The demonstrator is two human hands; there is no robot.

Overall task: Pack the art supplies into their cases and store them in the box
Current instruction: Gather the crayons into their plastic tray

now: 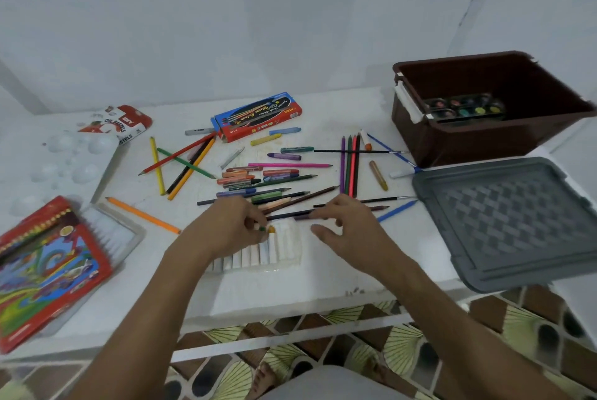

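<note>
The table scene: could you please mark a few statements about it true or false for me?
1. The brown box holds a paint palette. True.
2. The grey lid is on the box. False: it lies on the table beside it.
3. The left hand pinches a crayon over the white tray. True.
4. The right hand grips a paintbrush. False: it holds nothing.
5. Every pencil is packed. False: many lie loose.
</note>
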